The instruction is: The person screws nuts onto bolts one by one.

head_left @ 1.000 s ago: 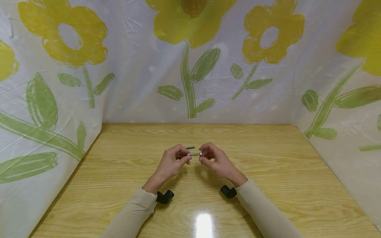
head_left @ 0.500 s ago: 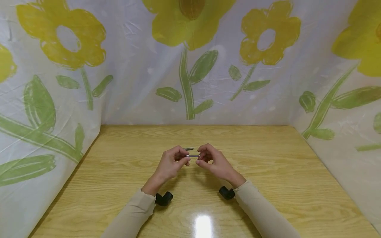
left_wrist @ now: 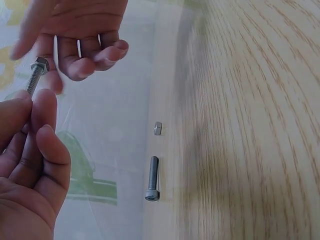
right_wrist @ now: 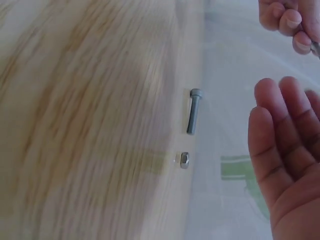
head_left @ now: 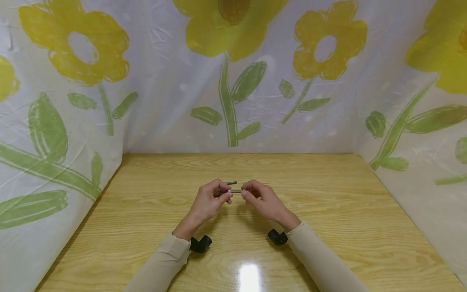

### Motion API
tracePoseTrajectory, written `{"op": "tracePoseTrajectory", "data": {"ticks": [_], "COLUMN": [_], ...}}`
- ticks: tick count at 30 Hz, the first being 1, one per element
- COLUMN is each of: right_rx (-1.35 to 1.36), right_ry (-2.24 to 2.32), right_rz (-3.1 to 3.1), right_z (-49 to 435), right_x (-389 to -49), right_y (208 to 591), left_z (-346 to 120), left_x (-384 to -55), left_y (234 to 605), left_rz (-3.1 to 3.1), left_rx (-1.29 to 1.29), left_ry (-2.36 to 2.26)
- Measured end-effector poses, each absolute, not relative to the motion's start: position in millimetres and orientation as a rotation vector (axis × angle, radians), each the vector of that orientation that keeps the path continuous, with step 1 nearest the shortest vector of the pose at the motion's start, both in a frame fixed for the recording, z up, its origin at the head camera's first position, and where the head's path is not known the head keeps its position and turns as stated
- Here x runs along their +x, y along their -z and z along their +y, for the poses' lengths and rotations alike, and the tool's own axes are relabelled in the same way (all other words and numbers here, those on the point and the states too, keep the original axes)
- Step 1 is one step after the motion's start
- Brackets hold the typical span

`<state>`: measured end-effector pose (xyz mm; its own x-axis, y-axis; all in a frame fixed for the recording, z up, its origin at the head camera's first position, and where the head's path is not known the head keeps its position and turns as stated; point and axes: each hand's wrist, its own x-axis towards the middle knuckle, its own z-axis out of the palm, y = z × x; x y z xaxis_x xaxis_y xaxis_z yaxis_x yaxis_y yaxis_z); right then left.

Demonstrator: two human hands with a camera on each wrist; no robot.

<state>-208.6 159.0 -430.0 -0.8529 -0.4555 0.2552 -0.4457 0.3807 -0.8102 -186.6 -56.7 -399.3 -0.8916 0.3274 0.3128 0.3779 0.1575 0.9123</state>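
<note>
My left hand pinches a metal bolt between thumb and fingers, its threaded end pointing toward the right hand. On that end sits a hex nut. Thumb and index finger of my right hand close around the nut in the head view; the other fingers are loosely curved. The bolt's head is hidden in the left fingers. Behind the hands, a second, socket-head bolt lies on the table, and a loose hex nut lies in line with its threaded end.
The wood-grain table spreads around both hands. A curtain with yellow flowers stands along its back and sides. Black devices sit at both wrists, and light glares off the front of the table.
My right thumb and index finger have moved in over the nut end of the bolt, so less of it shows. My left hand stays in place with the bolt.
</note>
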Motion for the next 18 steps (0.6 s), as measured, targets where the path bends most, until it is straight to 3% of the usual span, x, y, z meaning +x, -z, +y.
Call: {"op": "tracePoseTrajectory", "data": {"ticks": [18], "right_rx": [-0.875], "right_ry": [1.551], "right_rz": [2.591], "right_z": [158.2], "right_x": [-210.2], "right_y": [432.2], "left_z": [-58.2], "left_x": [-186.7], "left_y": [399.2], "left_rz": [-2.339], "left_rx": [-0.751], "left_ry": [1.883]}}
